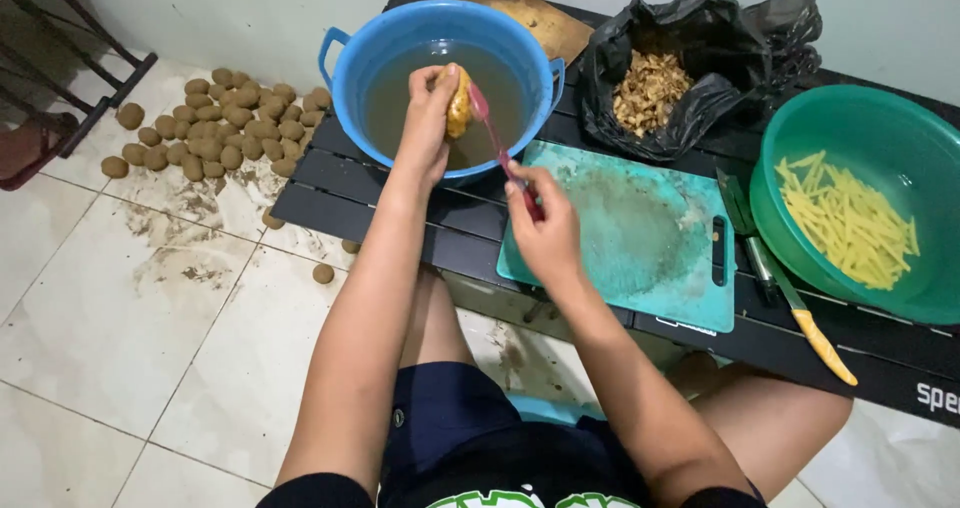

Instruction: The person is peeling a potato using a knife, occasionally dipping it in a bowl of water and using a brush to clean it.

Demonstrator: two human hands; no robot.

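Left hand (428,118) clamps a half-peeled yellow potato (459,102) over the blue plastic water tub (345,88) at twelve o'clock; right hand (543,230) grips a pink-handled peeler (492,128). Cut strips fill the green bowl (800,138) at two o'clock — many muddy brown potatoes (215,123) wait at ten o'clock.

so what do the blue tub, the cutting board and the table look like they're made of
Blue tub: looks like plastic, smooth, glossy, with moulded handles.
Cutting board: probably plastic too, matte teal, scuffed and smeared from use.
Table: black slats, possibly metal or plastic; the look leaves it open.
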